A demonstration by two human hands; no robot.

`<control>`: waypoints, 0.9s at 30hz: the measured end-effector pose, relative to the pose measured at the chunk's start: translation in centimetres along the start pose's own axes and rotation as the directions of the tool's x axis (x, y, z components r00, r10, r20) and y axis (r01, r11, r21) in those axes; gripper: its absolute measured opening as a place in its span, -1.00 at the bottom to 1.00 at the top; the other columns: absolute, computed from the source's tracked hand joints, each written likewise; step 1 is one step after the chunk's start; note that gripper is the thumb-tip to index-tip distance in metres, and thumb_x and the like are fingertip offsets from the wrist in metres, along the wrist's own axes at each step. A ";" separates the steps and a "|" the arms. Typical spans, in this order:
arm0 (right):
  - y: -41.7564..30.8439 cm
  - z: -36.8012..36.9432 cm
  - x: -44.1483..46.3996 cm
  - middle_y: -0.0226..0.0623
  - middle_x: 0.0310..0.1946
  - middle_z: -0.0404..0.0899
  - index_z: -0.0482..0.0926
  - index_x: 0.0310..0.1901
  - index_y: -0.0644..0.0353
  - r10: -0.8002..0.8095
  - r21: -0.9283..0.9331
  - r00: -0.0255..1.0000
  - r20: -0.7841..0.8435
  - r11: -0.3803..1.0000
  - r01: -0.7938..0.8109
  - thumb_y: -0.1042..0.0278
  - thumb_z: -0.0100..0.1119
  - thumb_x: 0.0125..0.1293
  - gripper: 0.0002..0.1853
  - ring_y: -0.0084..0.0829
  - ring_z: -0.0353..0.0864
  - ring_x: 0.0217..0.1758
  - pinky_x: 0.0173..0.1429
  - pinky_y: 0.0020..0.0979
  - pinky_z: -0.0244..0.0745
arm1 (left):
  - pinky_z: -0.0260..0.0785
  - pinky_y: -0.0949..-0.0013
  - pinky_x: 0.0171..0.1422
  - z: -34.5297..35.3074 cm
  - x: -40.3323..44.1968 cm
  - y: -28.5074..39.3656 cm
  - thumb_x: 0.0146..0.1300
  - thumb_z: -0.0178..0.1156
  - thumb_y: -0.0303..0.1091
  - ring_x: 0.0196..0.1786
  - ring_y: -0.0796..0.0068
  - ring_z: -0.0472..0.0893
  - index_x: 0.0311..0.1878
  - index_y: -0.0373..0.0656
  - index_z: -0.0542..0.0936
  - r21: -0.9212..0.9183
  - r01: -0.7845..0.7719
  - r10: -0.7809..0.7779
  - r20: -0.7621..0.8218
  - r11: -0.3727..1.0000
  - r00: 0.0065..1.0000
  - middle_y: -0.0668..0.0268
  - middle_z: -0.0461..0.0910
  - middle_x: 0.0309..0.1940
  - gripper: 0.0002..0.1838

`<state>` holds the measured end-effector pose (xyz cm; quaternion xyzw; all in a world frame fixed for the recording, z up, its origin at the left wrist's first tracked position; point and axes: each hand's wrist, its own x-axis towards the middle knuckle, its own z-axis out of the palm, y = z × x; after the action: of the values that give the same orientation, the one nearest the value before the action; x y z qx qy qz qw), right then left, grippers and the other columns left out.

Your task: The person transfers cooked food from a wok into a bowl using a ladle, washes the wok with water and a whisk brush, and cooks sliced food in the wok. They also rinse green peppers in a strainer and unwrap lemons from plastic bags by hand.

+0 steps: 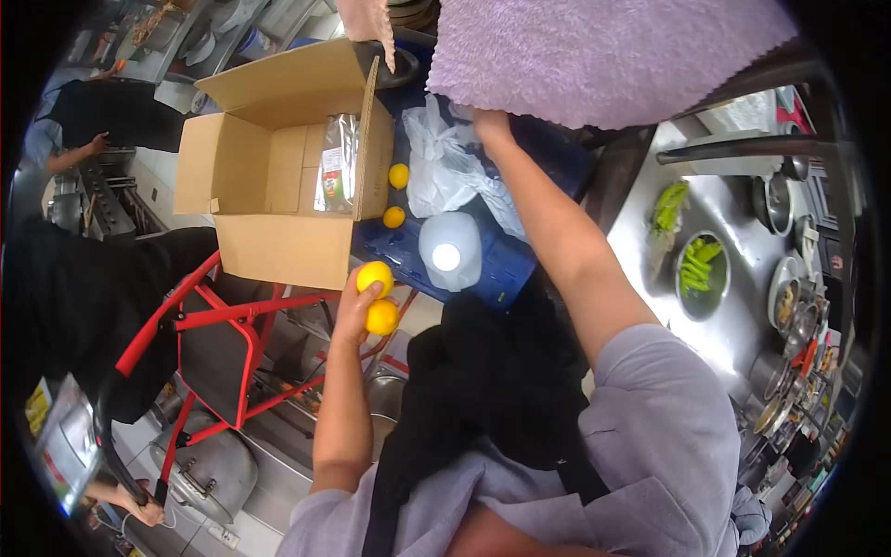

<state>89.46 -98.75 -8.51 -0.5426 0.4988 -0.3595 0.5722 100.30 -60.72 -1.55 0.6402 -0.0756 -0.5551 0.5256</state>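
Note:
My left hand (351, 311) is closed around two yellow lemons (381, 317), in front of an open cardboard box (283, 251). Two more lemons (398, 175) rest on the dark blue surface (385, 243) beside the box. My right arm stretches forward past a white plastic bag (434, 172). The right hand (492, 125) is at the bag's far side, its fingers hidden by a hanging lilac towel (603, 60). Nearer to me stands a translucent plastic jug (450, 251) with a white cap. Inside the box is a silvery packet (336, 165).
A red-framed folding step ladder (246, 325) is at the left, with a large metal lid (215, 469) below. On the steel counter (640, 269) at right are a bowl of green peppers (703, 278) and several pans. Another person's hand (144, 506) is at lower left.

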 end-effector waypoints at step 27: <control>11.6 -6.5 -4.3 0.12 -0.02 0.65 0.63 -0.01 0.29 0.204 -0.648 0.968 0.144 0.759 -0.063 0.39 -0.09 0.26 -0.64 0.10 0.62 0.10 0.25 -0.10 0.46 | 0.40 0.06 0.34 6.6 24.6 -4.5 0.09 0.44 -0.27 0.38 0.06 0.37 0.42 0.33 0.36 0.963 -0.268 0.242 0.256 0.016 0.936 0.27 0.21 0.44 -0.21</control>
<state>80.65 -94.62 -18.49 -0.7015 0.5666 -0.0687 0.4267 102.07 -79.42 -19.37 0.7938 -0.5500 -0.2565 0.0389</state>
